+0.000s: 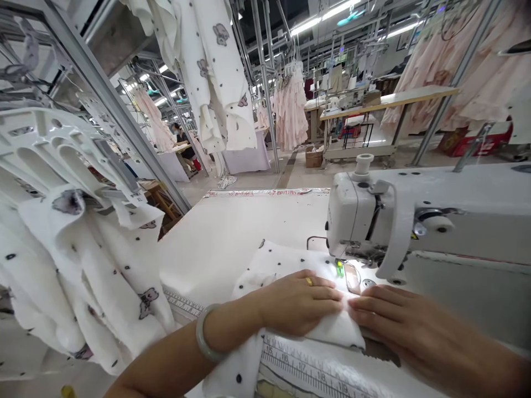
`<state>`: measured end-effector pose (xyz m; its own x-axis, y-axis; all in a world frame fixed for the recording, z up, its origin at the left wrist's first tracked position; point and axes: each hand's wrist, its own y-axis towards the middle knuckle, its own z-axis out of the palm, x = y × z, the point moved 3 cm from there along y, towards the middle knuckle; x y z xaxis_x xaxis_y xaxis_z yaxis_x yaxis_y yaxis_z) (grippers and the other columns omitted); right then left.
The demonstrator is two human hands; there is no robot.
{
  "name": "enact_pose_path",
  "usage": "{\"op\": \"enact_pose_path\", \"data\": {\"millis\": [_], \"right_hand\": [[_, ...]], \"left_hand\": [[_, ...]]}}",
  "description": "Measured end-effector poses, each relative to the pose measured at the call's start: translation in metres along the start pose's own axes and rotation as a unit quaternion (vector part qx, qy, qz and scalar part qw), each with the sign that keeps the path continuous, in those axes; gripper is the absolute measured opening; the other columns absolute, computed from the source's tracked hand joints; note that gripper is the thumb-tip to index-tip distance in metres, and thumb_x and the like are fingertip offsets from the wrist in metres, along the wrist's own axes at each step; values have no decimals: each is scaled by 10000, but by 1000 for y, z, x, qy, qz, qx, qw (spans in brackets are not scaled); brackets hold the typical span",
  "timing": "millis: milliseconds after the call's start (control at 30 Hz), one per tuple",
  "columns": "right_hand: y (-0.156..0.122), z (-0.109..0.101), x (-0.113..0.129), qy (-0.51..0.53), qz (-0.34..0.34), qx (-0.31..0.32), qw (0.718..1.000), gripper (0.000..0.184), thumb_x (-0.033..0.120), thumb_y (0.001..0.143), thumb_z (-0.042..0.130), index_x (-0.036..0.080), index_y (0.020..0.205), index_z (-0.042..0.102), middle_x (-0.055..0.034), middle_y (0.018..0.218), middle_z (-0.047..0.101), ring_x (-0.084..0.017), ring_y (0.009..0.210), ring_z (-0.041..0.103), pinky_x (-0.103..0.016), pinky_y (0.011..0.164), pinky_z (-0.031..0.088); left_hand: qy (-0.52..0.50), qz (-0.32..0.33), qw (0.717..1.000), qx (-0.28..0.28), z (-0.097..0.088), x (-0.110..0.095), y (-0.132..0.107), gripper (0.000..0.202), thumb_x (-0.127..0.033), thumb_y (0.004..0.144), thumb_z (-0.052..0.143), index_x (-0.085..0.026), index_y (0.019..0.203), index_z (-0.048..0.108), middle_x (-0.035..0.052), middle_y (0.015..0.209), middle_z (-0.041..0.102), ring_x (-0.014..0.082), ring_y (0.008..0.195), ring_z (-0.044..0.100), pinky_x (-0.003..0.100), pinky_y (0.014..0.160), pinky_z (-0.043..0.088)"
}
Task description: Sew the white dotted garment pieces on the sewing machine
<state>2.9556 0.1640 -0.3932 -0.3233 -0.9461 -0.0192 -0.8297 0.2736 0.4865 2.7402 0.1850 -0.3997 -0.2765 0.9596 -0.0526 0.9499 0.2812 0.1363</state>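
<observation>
A piece of white fabric [286, 262] with small dark dots lies on the sewing table, its far edge by the needle area of a white sewing machine [352, 221]. My left hand [305, 303] rests flat on top of this fabric, fingers stretched toward the presser foot [339, 268], which is lit by a lamp. It wears a ring, and a pale bangle [204, 334] is around the wrist. My right hand [398, 315] lies at the fabric's right edge, fingers stretched out and fingertips touching it close to my left fingertips. Its thumb is hidden.
A printed measuring scale [307, 367] runs along the table's near edge. On the left hang white printed garments [103, 276] from white hangers [53, 143]. More printed fabric [215, 72] hangs overhead. Farther back are metal posts, pink dresses [290, 105], another worktable [390, 99] and a person [182, 141].
</observation>
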Motion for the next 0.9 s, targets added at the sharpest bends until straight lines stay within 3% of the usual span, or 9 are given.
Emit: {"op": "enact_pose_path", "data": {"millis": [133,267,367,533,767,900], "right_hand": [[-13,8,-11,-66,-23,-27,997,354,152,1089,338,180,1210,670,-57,1076,793,-220,964,710,-359,822,553],[-18,11,-21,-135,-15,-60,989,401,48,1010,343,202,1210,655,-32,1065,806,-200,863,737,-342,750,552],[-17,10,-25,-119,8,-50,992,398,36,968,375,225,1192,645,-18,1091,808,-181,816,760,-322,722,561],[-13,4,-26,-60,59,-14,996,411,80,966,395,252,1243,645,-17,1169,795,-197,856,778,-328,799,601],[-16,6,-28,-43,106,17,993,402,132,990,399,286,1265,648,-3,1190,787,-217,866,772,-328,780,605],[-20,12,-31,-37,118,14,992,379,143,995,381,284,1204,665,0,1149,798,-218,858,764,-348,757,597]], "left_hand": [[-18,-14,1000,-7,5,8,4,364,-160,1048,395,-110,1318,633,108,1425,665,234,1368,574,408,1180,456],[-43,-16,999,-25,6,19,9,358,-148,1059,379,-94,1299,639,150,1398,674,237,1385,563,420,1185,467],[-54,-13,998,-31,7,28,12,363,-145,1059,365,-83,1290,637,163,1386,677,236,1382,566,422,1206,452],[-73,-10,997,-30,8,39,17,358,-122,1047,370,-140,1288,635,154,1351,691,215,1372,574,426,1197,465],[-80,8,995,-55,7,39,17,337,-131,1050,361,-120,1239,640,160,1297,705,221,1333,595,411,1183,472],[-74,-4,996,-40,4,43,17,344,-135,1050,366,-146,1249,646,144,1322,691,209,1341,587,382,1181,460]]}}
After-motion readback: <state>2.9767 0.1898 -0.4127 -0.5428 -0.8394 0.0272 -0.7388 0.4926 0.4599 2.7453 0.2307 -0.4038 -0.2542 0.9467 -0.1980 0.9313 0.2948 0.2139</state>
